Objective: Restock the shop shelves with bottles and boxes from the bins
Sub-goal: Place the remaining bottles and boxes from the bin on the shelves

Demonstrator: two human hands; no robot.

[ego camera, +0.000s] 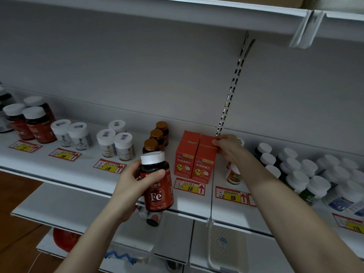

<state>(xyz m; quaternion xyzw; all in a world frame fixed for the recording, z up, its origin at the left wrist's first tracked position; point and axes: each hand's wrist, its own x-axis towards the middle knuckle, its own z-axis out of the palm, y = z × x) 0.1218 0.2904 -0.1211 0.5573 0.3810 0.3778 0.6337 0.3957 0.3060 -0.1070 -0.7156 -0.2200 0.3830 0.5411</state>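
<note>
- Gripped in the left hand [136, 186]: a dark Fe bottle [156, 180] with a white screw cap and a red label, large white "Fe+" and "75g" near the base.
- Held near upright in front of the shelf [78, 174] edge, clear of it, just left of the orange boxes [197, 156].
- Set out on the shelf: four orange boxes in a two-by-two block, sides touching, a yellow cartoon figure on each front face, price tag "68" [190, 187] in front.
- Ranged left of the block: three copper-capped bottles [155, 137] in a row running back, then white bottles [116, 142], then shelved Fe bottles [29, 123] at the far left.
- Ranged right of the block: a small bottle [234, 174] with an orange and green label under the right wrist, price tag "88" [231, 195], then a cluster of white-capped bottles [295, 170].
- White metal shelving with a pale back panel [137, 66], a slotted upright [230, 95] behind the boxes, an upper shelf [197, 14] overhead and a lower shelf [59, 201] beneath; brown wooden floor [15, 194] at lower left.
- Left hand raised from below, thumb laid across the bottle front under the cap, fingers curled round the far side and mostly hidden.
- Right hand [228, 146] reached forward over the small bottle, fingers [216, 143] and thumb pinching the top right corner of the rear right box [207, 141].
</note>
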